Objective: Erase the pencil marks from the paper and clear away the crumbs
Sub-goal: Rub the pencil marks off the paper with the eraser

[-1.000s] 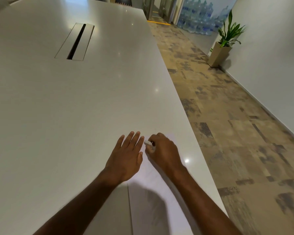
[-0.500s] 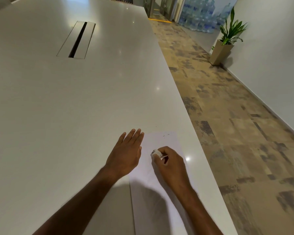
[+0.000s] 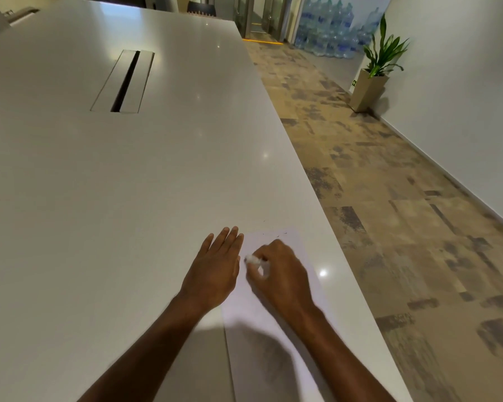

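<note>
**A:** Where does the paper (image 3: 276, 323) sit?

**B:** Flat on the white table (image 3: 128, 198), close along its right edge and running toward the near edge. A few dark crumbs (image 3: 276, 234) lie by the sheet's far edge, one or two just past it on the table.

**A:** And the hands?

**B:** The right hand (image 3: 282, 275) is curled tight around a small white eraser (image 3: 251, 259), which pokes out at the thumb side and presses on the sheet. The left hand (image 3: 215, 268) lies open and flat, fingers together, mostly on the table, touching the paper's left edge; it grips nothing.

**A:** How should the rubbing go?

**B:** I'd say short strokes away from the pinning hand, so the sheet is pulled taut and doesn't buckle, with light pressure (thin paper creases easily). The left palm could sit further onto the sheet.

**A:** Materials?

**B:** The table is glossy and smooth, showing bright ceiling reflections, so the paper can slide. The sheet is matt and thin. The eraser looks soft and rounded, though blur hides its exact shape. I can't make out any pencil marks.
</note>
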The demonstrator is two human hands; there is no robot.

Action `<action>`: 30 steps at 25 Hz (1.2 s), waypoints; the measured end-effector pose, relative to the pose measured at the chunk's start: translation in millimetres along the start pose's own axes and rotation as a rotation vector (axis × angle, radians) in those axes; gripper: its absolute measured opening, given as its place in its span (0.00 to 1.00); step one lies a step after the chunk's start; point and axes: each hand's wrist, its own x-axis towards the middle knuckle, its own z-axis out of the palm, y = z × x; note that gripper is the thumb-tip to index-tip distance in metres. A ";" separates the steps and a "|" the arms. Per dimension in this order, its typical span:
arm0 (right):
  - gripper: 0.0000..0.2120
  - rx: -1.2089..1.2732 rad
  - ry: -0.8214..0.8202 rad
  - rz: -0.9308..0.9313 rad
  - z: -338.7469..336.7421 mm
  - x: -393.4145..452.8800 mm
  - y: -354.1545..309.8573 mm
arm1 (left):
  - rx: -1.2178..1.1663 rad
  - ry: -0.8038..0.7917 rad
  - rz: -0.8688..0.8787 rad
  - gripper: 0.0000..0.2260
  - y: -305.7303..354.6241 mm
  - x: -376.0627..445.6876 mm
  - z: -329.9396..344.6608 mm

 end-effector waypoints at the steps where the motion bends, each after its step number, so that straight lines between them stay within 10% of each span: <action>1: 0.10 -0.011 -0.037 -0.061 3.4 -10.8 -2.3 | 0.006 0.000 0.005 0.27 -0.7 -0.4 1.4; 6: 0.10 0.000 0.132 0.314 -23.8 56.7 44.0 | 0.032 0.000 -0.010 0.25 0.1 -0.6 -1.4; 20: 0.15 0.020 -0.018 0.012 8.3 47.5 21.0 | -0.005 -0.043 -0.017 0.23 1.7 1.9 -2.6; 30: 0.05 0.206 -0.011 0.234 -28.3 6.4 32.0 | 0.038 -0.063 -0.027 0.23 2.4 1.7 -2.7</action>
